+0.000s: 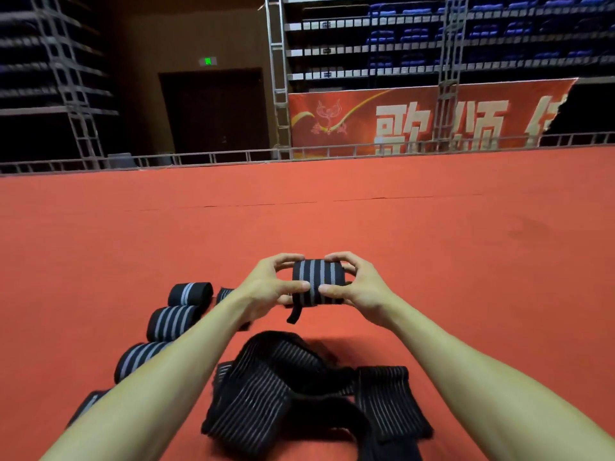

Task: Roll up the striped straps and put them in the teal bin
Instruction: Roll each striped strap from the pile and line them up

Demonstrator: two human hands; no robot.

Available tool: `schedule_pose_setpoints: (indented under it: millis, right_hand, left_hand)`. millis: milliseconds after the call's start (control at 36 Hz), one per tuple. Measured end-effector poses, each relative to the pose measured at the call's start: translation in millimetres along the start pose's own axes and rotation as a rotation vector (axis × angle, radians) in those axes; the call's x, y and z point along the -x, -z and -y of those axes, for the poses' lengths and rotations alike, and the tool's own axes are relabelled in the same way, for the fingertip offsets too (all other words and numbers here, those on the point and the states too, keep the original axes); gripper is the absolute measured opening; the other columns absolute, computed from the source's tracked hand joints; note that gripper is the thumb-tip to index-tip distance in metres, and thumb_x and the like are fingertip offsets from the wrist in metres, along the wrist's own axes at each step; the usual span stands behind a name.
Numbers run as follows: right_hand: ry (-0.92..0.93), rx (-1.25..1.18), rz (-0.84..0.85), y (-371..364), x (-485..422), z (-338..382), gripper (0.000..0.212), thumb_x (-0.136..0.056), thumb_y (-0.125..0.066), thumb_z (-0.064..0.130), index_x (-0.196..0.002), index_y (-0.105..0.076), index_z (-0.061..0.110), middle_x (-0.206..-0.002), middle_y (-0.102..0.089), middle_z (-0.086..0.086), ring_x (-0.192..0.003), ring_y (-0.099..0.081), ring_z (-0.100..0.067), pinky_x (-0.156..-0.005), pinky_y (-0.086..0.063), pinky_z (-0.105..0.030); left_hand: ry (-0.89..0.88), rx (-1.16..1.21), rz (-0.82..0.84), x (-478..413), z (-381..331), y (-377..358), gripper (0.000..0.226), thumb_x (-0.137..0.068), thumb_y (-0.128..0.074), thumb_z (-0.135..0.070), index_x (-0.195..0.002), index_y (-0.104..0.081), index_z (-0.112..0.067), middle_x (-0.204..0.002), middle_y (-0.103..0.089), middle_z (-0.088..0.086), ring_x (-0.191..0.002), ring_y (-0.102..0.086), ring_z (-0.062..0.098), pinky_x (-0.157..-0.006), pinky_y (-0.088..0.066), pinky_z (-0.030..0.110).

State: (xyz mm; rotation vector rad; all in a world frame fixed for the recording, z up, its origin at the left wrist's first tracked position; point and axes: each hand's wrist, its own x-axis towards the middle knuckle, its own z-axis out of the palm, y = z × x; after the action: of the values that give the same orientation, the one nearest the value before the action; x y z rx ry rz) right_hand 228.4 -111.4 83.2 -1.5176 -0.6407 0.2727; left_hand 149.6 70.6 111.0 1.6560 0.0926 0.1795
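At 6 o'clock, nearest you: loose straps (266,390). Just beyond, your left hand (266,289) and right hand (361,287) each pinch the roll (316,281) between them. At 1 o'clock, banner (359,111) reads "歌颂".

An indoor arena: a red carpeted floor (332,221), tiered blue seats (482,31), metal trusses (279,78) and a red banner (416,118).

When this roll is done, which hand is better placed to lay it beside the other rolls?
Probably the left hand. Both it and the right hand grip the roll, but the finished rolls lie on the carpet on the left side.
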Motion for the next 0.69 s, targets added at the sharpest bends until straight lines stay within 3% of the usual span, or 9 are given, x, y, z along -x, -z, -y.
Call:
schedule_pose_setpoints:
  millis: [83, 167, 222, 278, 333, 444, 472, 583, 694]
  right_hand:
    - [-0.035, 0.064, 0.019, -7.4, -29.5, -25.5, 0.052, -0.067, -0.087, 0.005, -0.106, -0.063, 0.028, -0.125, -0.056, -0.014, -0.101, -0.064, -0.033, -0.068, -0.058, -0.038]
    - [-0.074, 0.157, 0.036, -11.5, -50.4, -55.3, 0.054, -0.068, -0.085, -0.001, -0.109, -0.059, 0.022, -0.122, -0.055, -0.013, -0.095, -0.064, -0.030, -0.062, -0.055, -0.030]
    - [-0.093, 0.227, 0.043, -13.5, -60.0, -75.3, 0.057, -0.065, -0.088, 0.001, -0.109, -0.059, 0.022, -0.122, -0.055, -0.014, -0.093, -0.064, -0.029, -0.064, -0.056, -0.032]
    - [-0.097, 0.291, 0.050, -14.9, -66.5, -90.9, 0.059, -0.061, -0.090, 0.007, -0.107, -0.058, 0.025, -0.120, -0.057, -0.015, -0.094, -0.064, -0.028, -0.078, -0.059, -0.041]
    - [-0.115, 0.344, 0.059, -16.5, -70.8, -101.6, 0.063, -0.056, -0.092, 0.016, -0.106, -0.054, 0.030, -0.118, -0.059, -0.013, -0.098, -0.067, -0.030, -0.086, -0.057, -0.047]
    - [-0.118, 0.440, 0.077, -19.7, -75.7, -116.0, 0.073, -0.047, -0.093, 0.035, -0.105, -0.048, 0.035, -0.114, -0.062, -0.007, -0.103, -0.067, -0.026, -0.089, -0.056, -0.049]
    - [-0.112, 0.459, 0.076, -20.0, -76.7, -118.5, 0.074, -0.044, -0.092, 0.042, -0.103, -0.049, 0.038, -0.113, -0.063, -0.005, -0.103, -0.067, -0.024, -0.089, -0.056, -0.048]
    - [-0.078, 0.558, 0.076, -19.0, -79.4, -119.5, 0.069, -0.039, -0.088, 0.054, -0.097, -0.052, 0.042, -0.110, -0.067, 0.001, -0.104, -0.066, -0.016, -0.091, -0.055, -0.045]
    - [-0.067, 0.588, 0.065, -18.5, -81.1, -117.9, 0.064, -0.051, -0.094, 0.039, -0.102, -0.055, 0.041, -0.116, -0.064, 0.000, -0.108, -0.062, -0.015, -0.094, -0.052, -0.045]
  left_hand:
    - [0.030, -0.008, -0.008, -23.4, 21.8, 14.8, 0.053, -0.080, -0.072, 0.011, -0.126, -0.059, -0.010, -0.131, -0.055, 0.003, -0.093, -0.070, 0.019, -0.067, -0.061, 0.038]
    - [0.091, -0.022, -0.010, -40.0, 49.8, 23.0, 0.052, -0.080, -0.070, 0.014, -0.126, -0.057, -0.007, -0.131, -0.054, 0.006, -0.084, -0.066, 0.015, -0.053, -0.052, 0.021]
    - [0.128, -0.051, -0.004, -49.2, 71.3, 27.8, 0.051, -0.080, -0.070, 0.015, -0.124, -0.057, -0.007, -0.132, -0.054, 0.007, -0.076, -0.065, 0.013, -0.049, -0.048, 0.019]
    - [0.151, -0.066, 0.003, -57.2, 88.9, 32.7, 0.052, -0.079, -0.070, 0.016, -0.125, -0.055, -0.005, -0.132, -0.054, 0.007, -0.067, -0.064, 0.009, -0.048, -0.047, 0.018]
    - [0.161, -0.096, 0.004, -62.9, 101.2, 38.3, 0.053, -0.079, -0.072, 0.014, -0.125, -0.056, -0.007, -0.134, -0.053, 0.006, -0.074, -0.067, 0.011, -0.052, -0.051, 0.021]
    - [0.172, -0.161, 0.003, -64.4, 110.1, 44.9, 0.053, -0.079, -0.073, 0.012, -0.125, -0.056, -0.008, -0.133, -0.052, 0.002, -0.051, -0.057, 0.004, -0.045, -0.045, 0.017]
    - [0.165, -0.177, 0.001, -63.8, 112.0, 45.5, 0.054, -0.078, -0.074, 0.011, -0.125, -0.056, -0.009, -0.132, -0.052, 0.001, -0.053, -0.056, 0.003, -0.045, -0.045, 0.017]
    - [0.100, -0.268, -0.008, -64.7, 118.9, 46.1, 0.054, -0.076, -0.080, 0.004, -0.122, -0.058, -0.014, -0.130, -0.052, -0.001, -0.093, -0.065, 0.013, -0.063, -0.054, 0.022]
    - [0.030, -0.546, -0.026, -72.0, 119.6, 51.3, 0.059, -0.071, -0.088, -0.018, -0.122, -0.059, -0.020, -0.129, -0.059, 0.001, -0.112, -0.059, 0.013, -0.095, -0.049, 0.028]
